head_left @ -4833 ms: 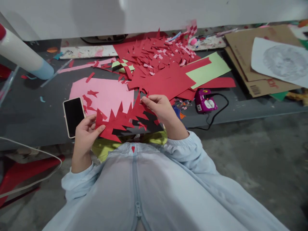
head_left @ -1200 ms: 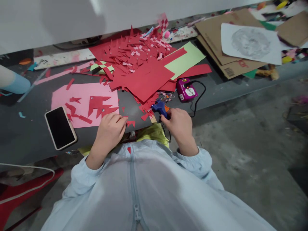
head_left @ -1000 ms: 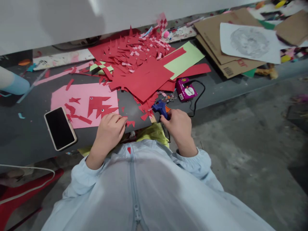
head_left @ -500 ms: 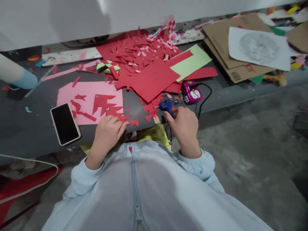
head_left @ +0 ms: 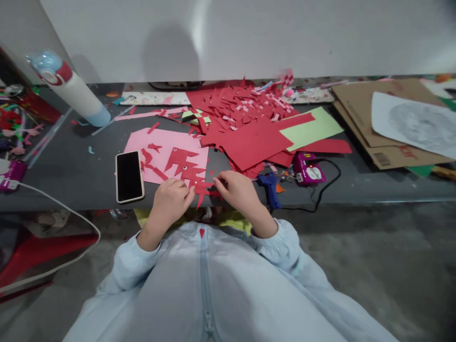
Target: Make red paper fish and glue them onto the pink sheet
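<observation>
Though close by a red paper cutout (head_left: 201,189), left hand (head_left: 172,200) and right hand (head_left: 236,191) curled; any grip unclear

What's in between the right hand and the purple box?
The head view shows a blue glue gun there, plus an orange scrap and other small bits.

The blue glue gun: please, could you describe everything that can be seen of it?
The glue gun looks like blue plastic, with a darker tip pointing left and a handle that reaches down to the near edge of the table. It lies there with no hand around it; the right hand is to its left. A dark cord runs right from the handle's end. An orange scrap is beside it; whether they touch, I cannot tell.
</observation>
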A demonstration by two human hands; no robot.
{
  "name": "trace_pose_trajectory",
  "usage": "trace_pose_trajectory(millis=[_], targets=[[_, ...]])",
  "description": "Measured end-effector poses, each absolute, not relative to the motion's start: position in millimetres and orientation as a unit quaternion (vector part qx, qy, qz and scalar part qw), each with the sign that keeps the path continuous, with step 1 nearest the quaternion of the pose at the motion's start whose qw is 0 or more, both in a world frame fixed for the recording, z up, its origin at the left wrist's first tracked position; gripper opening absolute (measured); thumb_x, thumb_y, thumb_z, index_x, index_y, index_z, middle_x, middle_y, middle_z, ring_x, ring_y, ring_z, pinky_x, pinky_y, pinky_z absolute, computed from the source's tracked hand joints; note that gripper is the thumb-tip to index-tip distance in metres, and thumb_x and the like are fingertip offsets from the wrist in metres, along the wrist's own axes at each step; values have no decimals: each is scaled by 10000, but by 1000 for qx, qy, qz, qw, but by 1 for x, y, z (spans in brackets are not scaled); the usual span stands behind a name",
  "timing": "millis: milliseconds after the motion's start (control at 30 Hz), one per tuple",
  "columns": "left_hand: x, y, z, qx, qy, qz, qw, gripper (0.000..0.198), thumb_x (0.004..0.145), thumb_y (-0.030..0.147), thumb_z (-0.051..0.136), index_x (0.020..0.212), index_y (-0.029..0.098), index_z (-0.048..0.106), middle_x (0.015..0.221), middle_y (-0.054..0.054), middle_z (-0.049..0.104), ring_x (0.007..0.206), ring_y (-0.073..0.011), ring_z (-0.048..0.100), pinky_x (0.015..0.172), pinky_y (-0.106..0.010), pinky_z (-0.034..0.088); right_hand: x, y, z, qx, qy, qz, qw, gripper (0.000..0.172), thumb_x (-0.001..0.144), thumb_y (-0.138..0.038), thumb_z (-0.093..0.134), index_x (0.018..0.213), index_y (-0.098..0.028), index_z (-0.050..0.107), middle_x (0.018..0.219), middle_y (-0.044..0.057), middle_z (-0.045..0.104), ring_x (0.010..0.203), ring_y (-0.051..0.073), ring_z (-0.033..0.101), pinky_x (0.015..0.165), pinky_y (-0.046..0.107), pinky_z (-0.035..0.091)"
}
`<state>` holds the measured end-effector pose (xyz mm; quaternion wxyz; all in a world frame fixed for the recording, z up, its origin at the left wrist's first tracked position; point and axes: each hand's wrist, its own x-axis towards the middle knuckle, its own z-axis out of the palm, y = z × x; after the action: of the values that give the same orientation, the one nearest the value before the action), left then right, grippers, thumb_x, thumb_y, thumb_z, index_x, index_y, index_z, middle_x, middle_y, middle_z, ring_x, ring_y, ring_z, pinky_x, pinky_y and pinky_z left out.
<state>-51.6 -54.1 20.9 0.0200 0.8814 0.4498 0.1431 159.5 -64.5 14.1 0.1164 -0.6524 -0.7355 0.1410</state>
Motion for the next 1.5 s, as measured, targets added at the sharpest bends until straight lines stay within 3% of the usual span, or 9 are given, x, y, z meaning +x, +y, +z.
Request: trace_pose_trajectory(millis=[367,867,1000,1267,1500], targets=[[-61,-61,24,865,486,108,58,385,996,280,451,752,152,721,782,-82,689,796,-193,619,784,-348,477,141,-55,21,-619,-753,192,112,279,983,-322,460,826,-192,651,857,74,718,796,198,617,659,292,320],[-60,-62,4,874,470,75,94,275,973,249,489,1114,113,682,1054,-115,700,1034,-251,610,940,-385,503,158,-56,10,-633,-745,191,85,210,960,-282,507,877,-186,674,918,94,734,854,227,635,669,297,344],[-56,-62,-1,876,466,73,97,306,966,258,499,1192,114,646,1104,-133,673,1058,-265,593,930,-401,506,155,-57,9,-619,-752,210,89,180,950,-244,517,942,-185,688,973,94,731,897,222,636,704,291,375],[-44,-51,-5,869,491,40,51,385,979,243,448,1309,94,578,1095,-170,658,1050,-298,604,885,-424,501,143,-57,11,-601,-771,207,32,296,975,-262,470,1066,-181,740,954,105,705,862,222,637,680,298,369],[-42,-50,-4,874,484,25,23,352,986,252,444,1276,120,594,1100,-162,663,1050,-295,607,831,-408,487,142,-59,8,-597,-776,204,1,288,962,-266,509,1087,-215,763,941,98,701,868,215,641,680,298,373]])
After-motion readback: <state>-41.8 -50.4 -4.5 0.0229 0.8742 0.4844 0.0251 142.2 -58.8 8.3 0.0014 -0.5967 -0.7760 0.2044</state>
